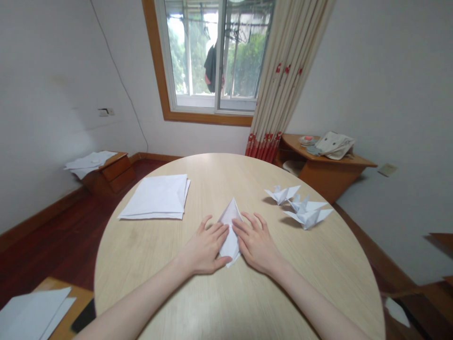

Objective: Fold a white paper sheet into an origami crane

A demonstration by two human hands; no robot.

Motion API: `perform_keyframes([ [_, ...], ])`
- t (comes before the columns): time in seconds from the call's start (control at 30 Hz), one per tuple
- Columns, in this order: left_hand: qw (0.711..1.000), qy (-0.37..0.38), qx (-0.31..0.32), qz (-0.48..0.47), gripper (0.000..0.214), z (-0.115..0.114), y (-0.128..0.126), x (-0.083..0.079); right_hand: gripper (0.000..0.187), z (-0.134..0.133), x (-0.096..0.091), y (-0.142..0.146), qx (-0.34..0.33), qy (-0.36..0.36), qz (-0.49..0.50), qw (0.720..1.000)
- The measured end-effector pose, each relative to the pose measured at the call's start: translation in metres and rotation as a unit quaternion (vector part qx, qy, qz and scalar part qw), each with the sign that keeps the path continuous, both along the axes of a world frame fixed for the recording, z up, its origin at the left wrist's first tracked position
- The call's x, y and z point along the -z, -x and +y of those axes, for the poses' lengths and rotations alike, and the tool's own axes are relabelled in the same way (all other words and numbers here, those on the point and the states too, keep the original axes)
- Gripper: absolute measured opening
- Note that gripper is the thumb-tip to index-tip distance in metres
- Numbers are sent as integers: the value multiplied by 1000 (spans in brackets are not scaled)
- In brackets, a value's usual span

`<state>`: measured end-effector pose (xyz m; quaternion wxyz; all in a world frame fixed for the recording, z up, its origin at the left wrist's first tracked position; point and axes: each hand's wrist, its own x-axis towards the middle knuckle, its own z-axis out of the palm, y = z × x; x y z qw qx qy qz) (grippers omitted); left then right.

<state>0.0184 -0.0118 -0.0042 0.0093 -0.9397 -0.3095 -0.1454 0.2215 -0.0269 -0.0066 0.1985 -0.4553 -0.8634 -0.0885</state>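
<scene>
A sheet of white paper folded into a narrow diamond (230,243) lies on the round table in front of me, one point facing away. My left hand (207,248) rests on its left side, fingertips near the middle and thumb by the lower tip. From the other side, my right hand (257,241) presses its fingers on the right edge. Both hands have their fingers stretched out, not wrapped round the paper. Parts of the paper's edges are hidden under the fingers.
On the pale wooden table (233,307), a stack of white paper sheets (155,196) lies at the left. Several folded paper cranes (307,215) stand at the right. Behind are a curtain (283,71) and a corner desk (325,165) with a cloth bag (334,144).
</scene>
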Motion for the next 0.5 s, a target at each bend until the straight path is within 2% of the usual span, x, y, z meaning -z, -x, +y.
perform_keyframes([
  [0.23,999,-31,-14,21,46,-2,-8,2,30,1,-1,3,-1,7,2,1000],
  [0.5,992,-110,-35,49,42,-3,-12,6,26,1,0,4,22,-2,-42,999],
])
